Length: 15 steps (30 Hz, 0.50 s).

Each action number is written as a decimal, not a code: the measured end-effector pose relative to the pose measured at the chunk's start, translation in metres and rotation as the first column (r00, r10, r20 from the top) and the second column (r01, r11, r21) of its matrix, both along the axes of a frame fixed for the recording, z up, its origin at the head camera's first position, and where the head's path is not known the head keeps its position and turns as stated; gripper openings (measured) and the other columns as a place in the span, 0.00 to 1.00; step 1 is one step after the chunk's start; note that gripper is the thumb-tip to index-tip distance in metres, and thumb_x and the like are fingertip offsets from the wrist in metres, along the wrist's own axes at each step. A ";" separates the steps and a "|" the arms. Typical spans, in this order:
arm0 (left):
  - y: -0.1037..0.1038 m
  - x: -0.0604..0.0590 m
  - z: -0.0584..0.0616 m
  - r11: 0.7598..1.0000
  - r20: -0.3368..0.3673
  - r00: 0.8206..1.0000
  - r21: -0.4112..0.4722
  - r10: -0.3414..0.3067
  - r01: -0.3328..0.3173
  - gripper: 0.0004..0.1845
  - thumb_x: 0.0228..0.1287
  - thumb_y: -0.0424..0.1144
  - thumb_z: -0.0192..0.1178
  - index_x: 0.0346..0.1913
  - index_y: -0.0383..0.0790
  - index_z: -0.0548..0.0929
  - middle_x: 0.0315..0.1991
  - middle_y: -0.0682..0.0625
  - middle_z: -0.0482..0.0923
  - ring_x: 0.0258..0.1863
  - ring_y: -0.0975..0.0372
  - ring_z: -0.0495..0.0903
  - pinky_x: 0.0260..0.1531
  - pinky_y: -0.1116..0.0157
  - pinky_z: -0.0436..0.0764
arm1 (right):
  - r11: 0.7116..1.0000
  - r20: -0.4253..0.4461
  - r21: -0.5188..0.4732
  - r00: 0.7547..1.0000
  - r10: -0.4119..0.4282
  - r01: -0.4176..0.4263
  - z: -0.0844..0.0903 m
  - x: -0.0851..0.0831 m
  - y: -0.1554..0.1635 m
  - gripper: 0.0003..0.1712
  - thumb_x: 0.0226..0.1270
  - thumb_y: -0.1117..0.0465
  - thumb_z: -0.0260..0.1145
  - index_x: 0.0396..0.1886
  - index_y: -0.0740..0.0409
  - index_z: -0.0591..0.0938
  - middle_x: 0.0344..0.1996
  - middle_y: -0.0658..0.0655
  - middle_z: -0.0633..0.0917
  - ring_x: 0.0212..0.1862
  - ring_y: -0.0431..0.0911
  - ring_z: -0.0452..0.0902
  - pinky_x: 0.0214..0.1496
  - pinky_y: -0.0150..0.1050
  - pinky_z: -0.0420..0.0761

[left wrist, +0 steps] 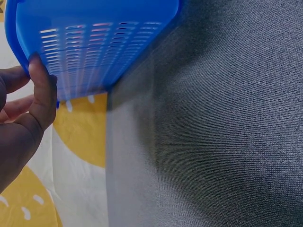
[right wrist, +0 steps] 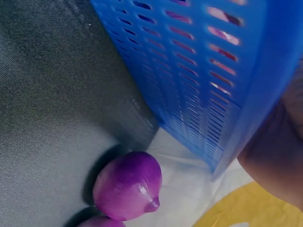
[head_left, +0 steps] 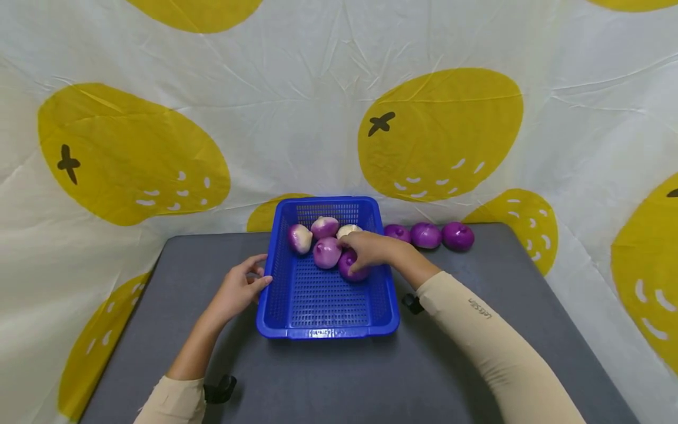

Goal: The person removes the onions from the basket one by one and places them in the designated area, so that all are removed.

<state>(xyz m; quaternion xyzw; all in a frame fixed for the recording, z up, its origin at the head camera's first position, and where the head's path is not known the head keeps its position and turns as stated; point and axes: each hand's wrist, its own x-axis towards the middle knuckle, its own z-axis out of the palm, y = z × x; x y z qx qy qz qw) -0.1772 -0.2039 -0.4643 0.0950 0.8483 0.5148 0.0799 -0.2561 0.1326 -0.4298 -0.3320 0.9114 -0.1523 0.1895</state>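
Observation:
A blue perforated plastic basket [head_left: 328, 333] stands on the grey table, holding several purple and whitish onions, one of them a purple-pink onion [head_left: 326, 253]. My right hand [head_left: 368, 246] reaches over the basket's right wall and grips a dark purple onion [head_left: 349, 270] inside. A pale onion [head_left: 348, 230] lies partly behind its fingers. At the basket's left rim, my left hand [head_left: 241, 285] rests its thumb and fingertips against the edge; the left wrist view shows this thumb [left wrist: 42, 92] touching the rim from outside. The right wrist view hides the right fingers behind the basket wall.
To the basket's right, along the table's back edge, sit three purple onions, including a middle onion [head_left: 426, 235] and an end onion [head_left: 458, 237]. A white curtain [head_left: 296, 118] with yellow fruit prints hangs right behind the grey table [head_left: 328, 383].

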 end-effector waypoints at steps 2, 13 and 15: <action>-0.001 0.000 0.000 1.000 -0.002 1.000 0.002 -0.002 0.002 0.29 0.73 0.31 0.62 0.73 0.28 0.68 0.43 0.35 0.76 0.30 0.57 0.84 0.26 0.50 0.89 | 1.000 -0.015 0.017 1.000 -0.004 0.005 -0.001 0.001 -0.001 0.40 0.58 0.57 0.79 0.69 0.64 0.76 0.62 0.62 0.81 0.64 0.54 0.75 0.73 0.49 0.73; -0.001 0.001 0.001 1.000 -0.009 1.000 0.000 -0.002 0.002 0.30 0.73 0.31 0.63 0.73 0.27 0.67 0.43 0.35 0.77 0.31 0.57 0.84 0.26 0.52 0.89 | 0.973 -0.133 0.221 0.990 -0.040 0.069 -0.008 0.010 -0.010 0.33 0.55 0.54 0.81 0.61 0.48 0.82 0.52 0.53 0.84 0.52 0.52 0.80 0.60 0.51 0.82; -0.001 0.002 0.001 1.000 -0.010 1.000 -0.003 -0.005 0.005 0.30 0.73 0.31 0.63 0.73 0.27 0.67 0.43 0.35 0.77 0.31 0.57 0.85 0.26 0.51 0.89 | 0.968 -0.127 0.240 0.991 -0.046 0.075 -0.009 0.011 -0.010 0.33 0.54 0.53 0.82 0.61 0.45 0.82 0.52 0.51 0.84 0.51 0.50 0.80 0.60 0.51 0.82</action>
